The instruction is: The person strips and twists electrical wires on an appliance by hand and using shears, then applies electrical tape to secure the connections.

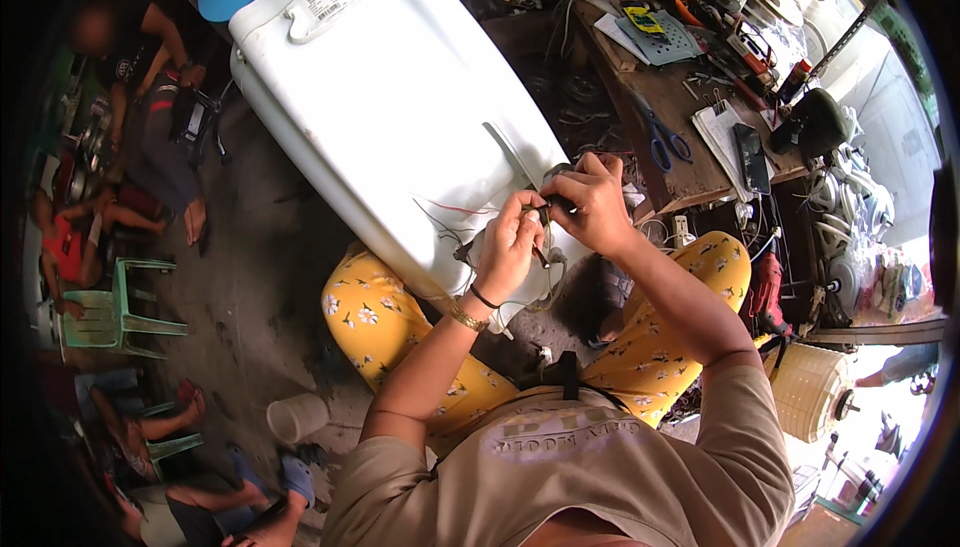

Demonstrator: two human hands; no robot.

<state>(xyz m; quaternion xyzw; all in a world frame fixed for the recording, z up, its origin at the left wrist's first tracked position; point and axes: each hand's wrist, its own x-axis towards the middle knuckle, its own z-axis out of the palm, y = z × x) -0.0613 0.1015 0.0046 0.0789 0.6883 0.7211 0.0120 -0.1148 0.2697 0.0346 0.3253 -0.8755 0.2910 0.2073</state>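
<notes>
A large white appliance housing [400, 107], like a washing machine body with a blue rim at its far end, lies in front of my knees. Over its near right part my two hands meet. My left hand [510, 247] is closed, fingertips pinched on a small dark piece; a thin dark stick-like end shows below its fingers. My right hand [592, 202] is also closed, pinching at the same spot, and its fingers hide most of what it holds. Thin wires [455, 209], one red, run across the white surface near my left hand. Looser pale wires hang below both hands.
On the right, a wooden workbench [690, 182] bears blue-handled scissors [660, 139], a notepad, a phone [751, 157] and tools. A red power drill [768, 292] hangs below it. At left are a green plastic chair [120, 309], seated people and a whitish bucket [297, 417].
</notes>
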